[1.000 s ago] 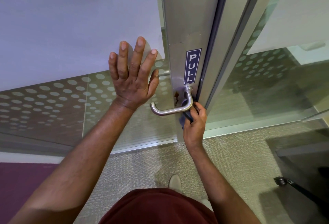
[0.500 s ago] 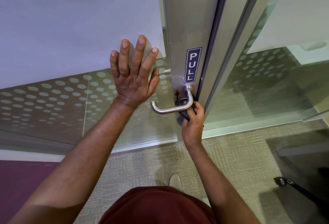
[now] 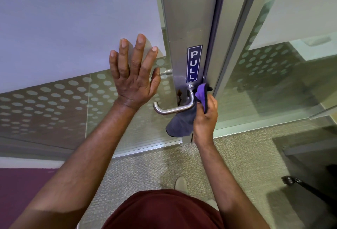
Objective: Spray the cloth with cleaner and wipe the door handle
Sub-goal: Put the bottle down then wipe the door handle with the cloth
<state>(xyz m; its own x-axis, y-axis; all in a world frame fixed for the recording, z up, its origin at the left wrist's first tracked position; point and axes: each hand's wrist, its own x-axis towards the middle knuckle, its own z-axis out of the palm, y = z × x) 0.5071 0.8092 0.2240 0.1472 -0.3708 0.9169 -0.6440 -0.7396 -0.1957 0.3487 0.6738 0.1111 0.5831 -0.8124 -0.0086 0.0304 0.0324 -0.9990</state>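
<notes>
My left hand (image 3: 134, 75) lies flat and spread on the glass door (image 3: 73, 28), left of my grip. The door handle (image 3: 175, 108) sits just left of my right hand (image 3: 206, 117), which is closed around the purple cloth (image 3: 182, 122), pressed against its bend.

Soft, even indoor light fills the scene, bright on the pale frosted panel (image 3: 63, 19) at far left and dimmer over the beige carpet (image 3: 237, 165) near the bottom. The brushed-metal lever handle (image 3: 175, 109) carries a thin highlight along its bar. The clear glass pane (image 3: 282, 83) at right shows greenish reflections. Straight door edges bow outward toward the borders. Focus is sharp centrally, softening slightly at the corners.
</notes>
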